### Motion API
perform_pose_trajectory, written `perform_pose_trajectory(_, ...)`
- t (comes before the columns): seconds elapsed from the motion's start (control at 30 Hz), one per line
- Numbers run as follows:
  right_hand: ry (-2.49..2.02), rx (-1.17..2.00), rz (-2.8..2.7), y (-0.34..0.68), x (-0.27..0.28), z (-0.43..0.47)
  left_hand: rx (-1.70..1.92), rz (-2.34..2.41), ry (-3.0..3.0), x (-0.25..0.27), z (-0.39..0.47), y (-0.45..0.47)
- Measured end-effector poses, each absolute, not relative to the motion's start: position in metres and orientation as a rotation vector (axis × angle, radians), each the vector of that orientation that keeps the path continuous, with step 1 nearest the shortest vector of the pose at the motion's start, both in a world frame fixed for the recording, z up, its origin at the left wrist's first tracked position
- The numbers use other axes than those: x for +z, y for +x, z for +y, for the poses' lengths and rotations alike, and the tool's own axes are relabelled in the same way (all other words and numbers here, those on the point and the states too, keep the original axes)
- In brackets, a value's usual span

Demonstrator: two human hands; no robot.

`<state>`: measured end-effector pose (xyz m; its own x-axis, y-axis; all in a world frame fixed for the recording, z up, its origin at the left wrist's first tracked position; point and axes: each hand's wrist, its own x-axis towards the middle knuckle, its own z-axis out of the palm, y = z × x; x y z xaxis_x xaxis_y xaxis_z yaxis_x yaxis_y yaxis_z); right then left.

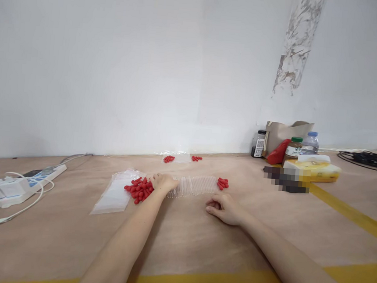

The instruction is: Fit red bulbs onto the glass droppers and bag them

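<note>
The right hand (224, 207) lay loosely curled on the counter (183, 238), fingers holding nothing. Just beyond, the left hand (163, 183) rested with fingers folded over the red caps (140, 189), touching the clear tube strip (194, 186); grip unclear.

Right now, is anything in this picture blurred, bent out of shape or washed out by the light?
In the head view: soft, even light, faint shadows under the left hand and right hand; a pixelated patch hides something beside the yellow tissue pack; the wide lens stretches both forearms toward the bottom edge; the clear tube row is hard to make out against the table; the red caps stay crisp.
</note>
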<state>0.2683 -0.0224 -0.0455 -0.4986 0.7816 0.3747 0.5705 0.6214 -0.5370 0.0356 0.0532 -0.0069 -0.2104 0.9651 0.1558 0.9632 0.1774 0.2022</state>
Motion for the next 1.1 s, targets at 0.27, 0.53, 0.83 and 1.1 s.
perform_pose_trajectory(0.27, -1.098, 0.524, -2.172, 0.268, -0.046, -0.020, 0.278, 2.542, 2.014, -0.008, 0.047, 0.041)
perform_pose_trajectory(0.53, -1.122, 0.611, -2.081, 0.266, -0.058, -0.013, 0.303, 2.574, 2.081, -0.013, 0.048, 0.047)
perform_pose_trajectory(0.83, -1.592, 0.238, -1.732, 0.299, -0.025, 0.040, 0.536, 2.257, 2.581, -0.004, -0.003, 0.022)
perform_pose_trajectory(1.1, -1.756, 0.099, -1.678, 0.303, -0.046, 0.051, 0.915, 1.802, 2.826, -0.045, -0.045, 0.005)
